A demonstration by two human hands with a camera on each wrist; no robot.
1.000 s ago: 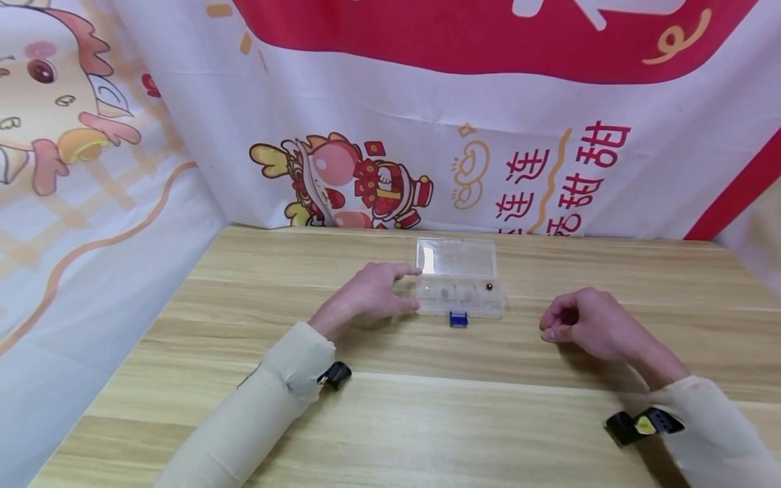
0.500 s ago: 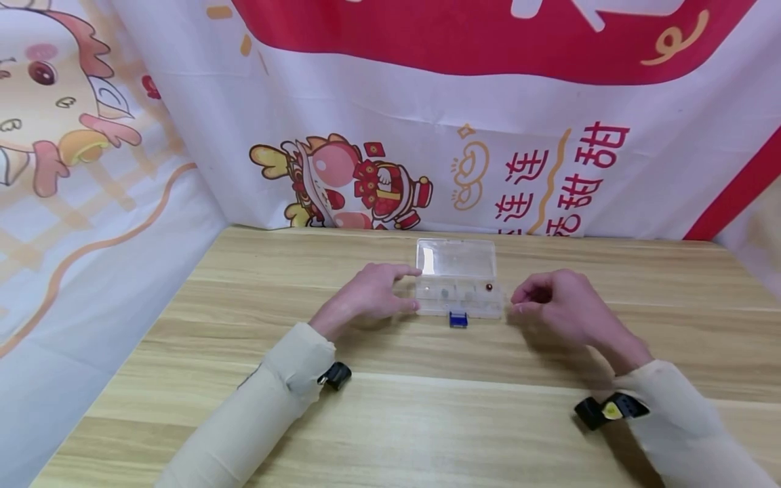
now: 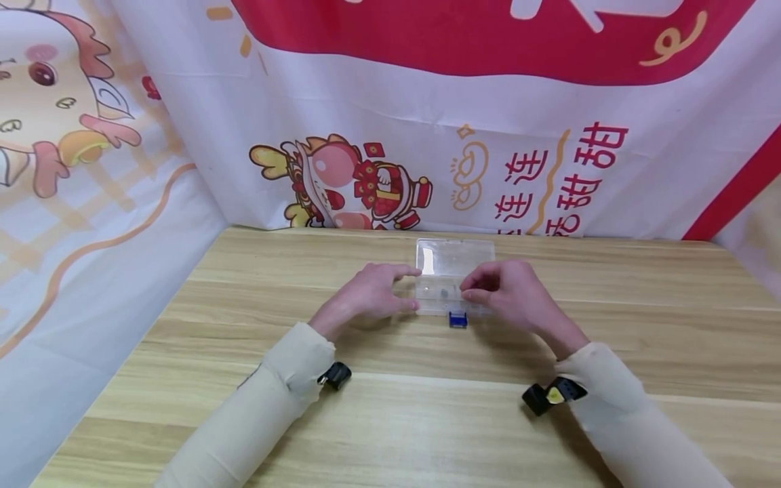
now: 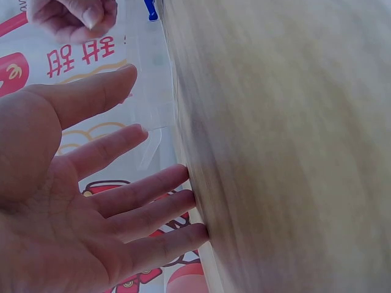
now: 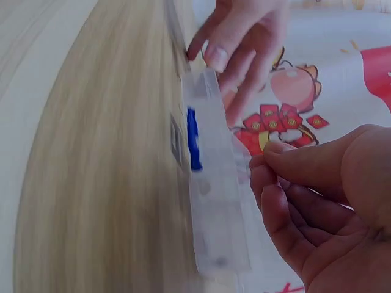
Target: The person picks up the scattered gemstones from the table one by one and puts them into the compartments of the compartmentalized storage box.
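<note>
A clear plastic compartment box (image 3: 434, 306) stands on the table with its lid (image 3: 454, 256) raised at the back and a blue latch (image 3: 458, 320) at the front. Small pale and grey pieces lie in its left compartments. My left hand (image 3: 372, 291) has straight, spread fingers, with thumb and index fingertips at the box's left side. Over the box's right half, my right hand (image 3: 515, 295) has curled fingers, thumb tip against the index finger. In the right wrist view no object shows between these fingertips; something tiny could be hidden there. This hand covers the right compartments.
The wood-grain table (image 3: 390, 434) reaches back to a printed cloth (image 3: 366, 88) hanging behind it. More printed cloth (image 3: 152, 285) borders the left side. Dark wrist cameras sit on both sleeves (image 3: 616, 393).
My right hand has moved left from the table's right side to over the box, fingers still pinched. It now hides a red-brown bead seen earlier. The left hand has stayed put.
</note>
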